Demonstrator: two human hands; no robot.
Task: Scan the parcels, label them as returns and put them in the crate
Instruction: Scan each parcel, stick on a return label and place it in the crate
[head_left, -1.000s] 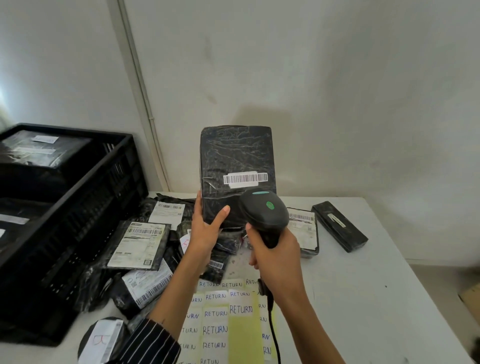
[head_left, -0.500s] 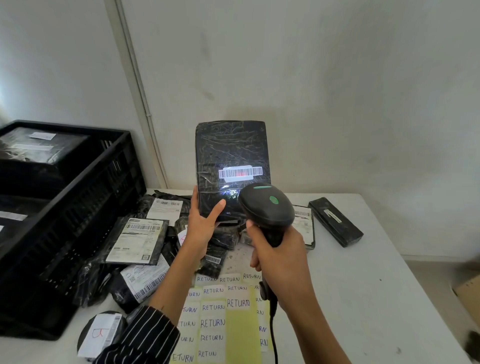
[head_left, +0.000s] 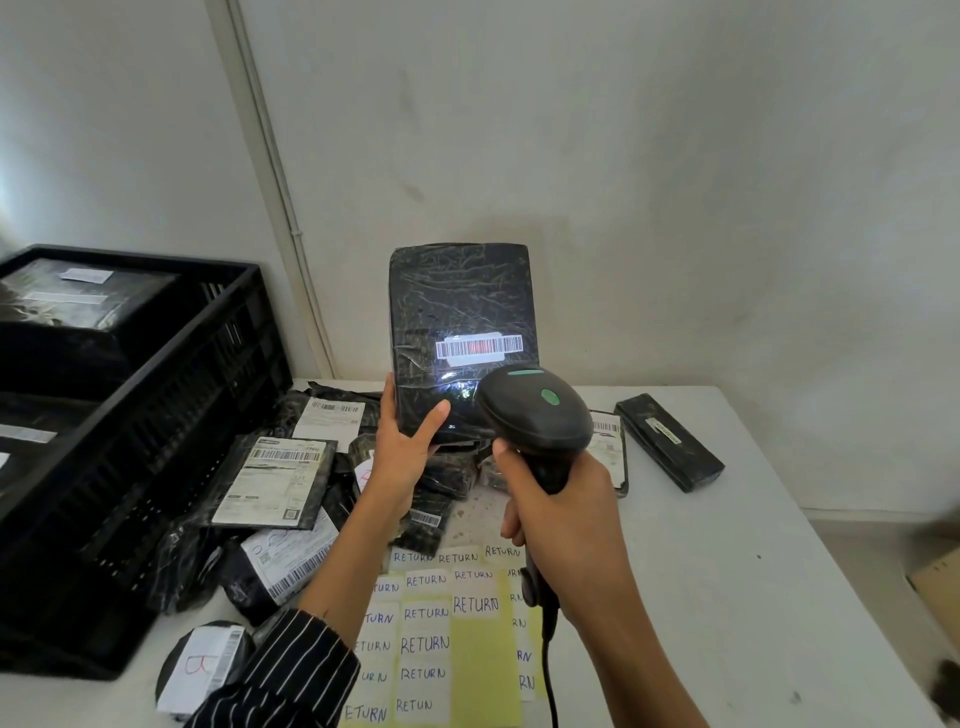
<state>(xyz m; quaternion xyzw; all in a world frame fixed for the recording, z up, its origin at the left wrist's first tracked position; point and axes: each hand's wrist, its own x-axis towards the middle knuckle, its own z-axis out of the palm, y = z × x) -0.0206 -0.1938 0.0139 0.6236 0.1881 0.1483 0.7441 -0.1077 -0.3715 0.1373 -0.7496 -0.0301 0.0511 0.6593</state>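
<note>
A person's left hand (head_left: 402, 457) grips the bottom edge of a black-wrapped parcel (head_left: 462, 332), held upright above the table (head_left: 727, 571). The right hand (head_left: 561, 519) clasps a handheld barcode scanner (head_left: 535, 415) just below, its red beam on the barcode label (head_left: 478, 347). RETURN stickers (head_left: 441, 623) lie beneath both hands, and the black crate (head_left: 156, 415) sits left, nearer the parcel-holding hand.

left hand (head_left: 402, 457) raised, gripping parcel (head_left: 462, 306) | right hand (head_left: 561, 514) raised, curled round scanner (head_left: 535, 410)
</note>
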